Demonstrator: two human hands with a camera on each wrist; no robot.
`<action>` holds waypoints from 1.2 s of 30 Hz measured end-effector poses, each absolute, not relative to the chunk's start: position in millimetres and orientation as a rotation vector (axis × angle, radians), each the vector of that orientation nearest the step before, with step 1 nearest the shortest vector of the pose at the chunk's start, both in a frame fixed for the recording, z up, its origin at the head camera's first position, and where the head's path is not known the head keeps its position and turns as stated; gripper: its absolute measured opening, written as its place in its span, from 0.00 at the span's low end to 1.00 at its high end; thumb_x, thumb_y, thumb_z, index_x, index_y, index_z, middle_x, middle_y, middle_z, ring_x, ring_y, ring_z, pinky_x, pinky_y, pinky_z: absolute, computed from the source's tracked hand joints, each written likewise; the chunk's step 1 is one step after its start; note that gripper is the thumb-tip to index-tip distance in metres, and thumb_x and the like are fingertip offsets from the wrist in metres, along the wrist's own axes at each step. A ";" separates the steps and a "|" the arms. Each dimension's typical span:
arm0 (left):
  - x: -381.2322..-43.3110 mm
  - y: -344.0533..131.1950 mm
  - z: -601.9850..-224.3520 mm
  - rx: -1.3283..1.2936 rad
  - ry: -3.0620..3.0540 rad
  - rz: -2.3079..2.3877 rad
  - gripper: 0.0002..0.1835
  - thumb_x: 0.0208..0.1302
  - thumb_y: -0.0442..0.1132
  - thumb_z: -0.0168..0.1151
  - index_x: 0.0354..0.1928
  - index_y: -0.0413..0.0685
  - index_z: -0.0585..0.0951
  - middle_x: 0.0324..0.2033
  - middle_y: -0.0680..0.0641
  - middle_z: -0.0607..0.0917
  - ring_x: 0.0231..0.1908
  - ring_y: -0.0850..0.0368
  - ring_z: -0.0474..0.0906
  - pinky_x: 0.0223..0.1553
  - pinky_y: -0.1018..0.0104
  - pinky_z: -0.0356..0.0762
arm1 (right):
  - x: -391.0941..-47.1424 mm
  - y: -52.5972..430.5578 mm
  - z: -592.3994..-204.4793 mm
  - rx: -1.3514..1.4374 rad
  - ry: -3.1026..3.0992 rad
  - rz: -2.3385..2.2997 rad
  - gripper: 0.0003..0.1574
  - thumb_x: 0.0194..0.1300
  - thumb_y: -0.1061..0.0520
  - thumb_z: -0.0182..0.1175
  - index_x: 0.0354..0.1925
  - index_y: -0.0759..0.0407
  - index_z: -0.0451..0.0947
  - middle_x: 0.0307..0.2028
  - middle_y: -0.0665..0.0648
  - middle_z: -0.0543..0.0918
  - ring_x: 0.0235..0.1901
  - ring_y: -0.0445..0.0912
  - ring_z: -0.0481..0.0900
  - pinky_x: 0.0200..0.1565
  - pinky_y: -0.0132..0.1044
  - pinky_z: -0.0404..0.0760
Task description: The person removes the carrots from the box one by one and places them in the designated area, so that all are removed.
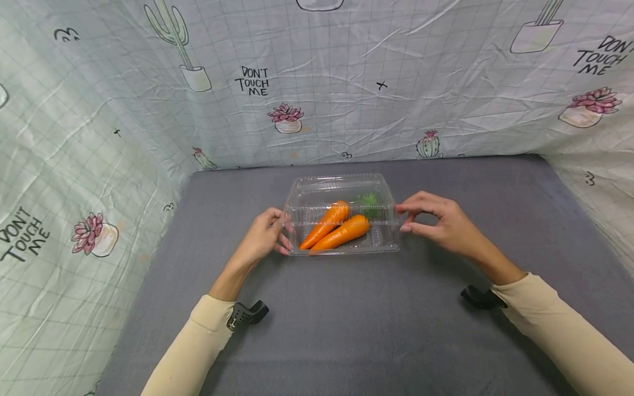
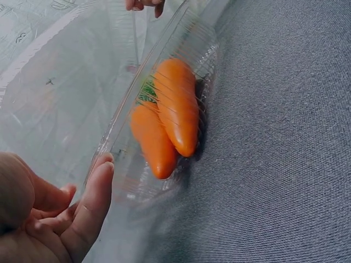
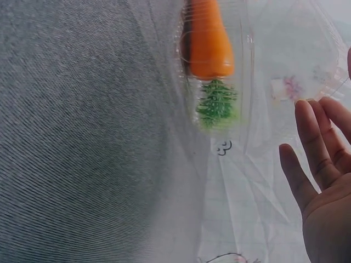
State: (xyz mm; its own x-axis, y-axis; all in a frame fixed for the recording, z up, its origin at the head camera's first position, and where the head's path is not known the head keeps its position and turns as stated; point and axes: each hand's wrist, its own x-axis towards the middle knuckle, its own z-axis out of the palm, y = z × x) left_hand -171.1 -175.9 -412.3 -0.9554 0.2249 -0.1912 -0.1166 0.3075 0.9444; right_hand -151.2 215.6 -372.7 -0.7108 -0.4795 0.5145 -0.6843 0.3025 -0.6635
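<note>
A clear plastic clamshell container (image 1: 342,252) lies on the grey cloth, its clear lid (image 1: 342,187) raised. Inside are two orange carrots, the nearer one (image 1: 342,234) beside the other (image 1: 324,224), with green leafy tops (image 1: 369,202) at the right. At the container's left end, my left hand (image 1: 264,234) pinches the clear edge between thumb and fingers; the thumb (image 2: 93,200) shows right at the rim. My right hand (image 1: 443,220) is at the opposite end, fingertips right at the clear side. Its fingers (image 3: 315,137) look fairly straight and slightly spread in the right wrist view.
The grey cloth-covered table (image 1: 342,330) extends around the container. A pale printed curtain (image 1: 342,110) hangs behind the table and along its sides. Black straps with devices, one on the left wrist (image 1: 250,313) and one on the right (image 1: 480,297), stick out below the forearms.
</note>
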 end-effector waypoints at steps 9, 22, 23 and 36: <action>-169.4 -175.5 -413.2 0.092 2.296 1.671 0.24 0.75 0.31 0.57 0.69 0.35 0.66 0.41 0.36 0.82 0.22 0.51 0.83 0.30 0.45 0.89 | -159.7 213.3 -367.7 1.013 -2.307 1.313 0.24 0.49 0.79 0.72 0.46 0.69 0.85 0.41 0.59 0.84 0.37 0.43 0.80 0.40 0.21 0.78; -168.3 -178.9 -414.8 0.117 2.236 1.696 0.27 0.72 0.29 0.57 0.71 0.35 0.65 0.41 0.36 0.82 0.26 0.50 0.84 0.33 0.49 0.90 | -168.2 206.0 -353.9 0.909 -2.298 1.397 0.15 0.58 0.79 0.65 0.43 0.72 0.83 0.46 0.66 0.82 0.42 0.40 0.81 0.48 0.22 0.82; -168.2 -179.1 -414.8 0.117 2.232 1.702 0.28 0.72 0.29 0.57 0.71 0.35 0.65 0.41 0.36 0.82 0.26 0.51 0.84 0.32 0.50 0.90 | -169.2 205.3 -353.5 0.904 -2.292 1.402 0.14 0.59 0.79 0.65 0.43 0.72 0.83 0.46 0.66 0.83 0.42 0.40 0.82 0.48 0.22 0.82; -166.2 -181.2 -414.4 0.153 2.185 1.772 0.29 0.71 0.28 0.60 0.71 0.40 0.65 0.39 0.37 0.81 0.25 0.50 0.84 0.32 0.50 0.90 | -178.2 197.4 -348.3 0.763 -2.275 1.391 0.08 0.65 0.71 0.66 0.43 0.67 0.82 0.41 0.58 0.84 0.44 0.36 0.81 0.56 0.27 0.81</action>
State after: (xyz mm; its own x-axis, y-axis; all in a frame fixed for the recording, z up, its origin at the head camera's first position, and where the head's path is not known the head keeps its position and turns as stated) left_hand -166.2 -181.2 -414.4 -0.9423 0.2822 -0.1802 -0.1181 0.2236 0.9675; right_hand -178.2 197.4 -348.3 -0.7869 -0.2555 0.5617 -0.6164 0.3674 -0.6965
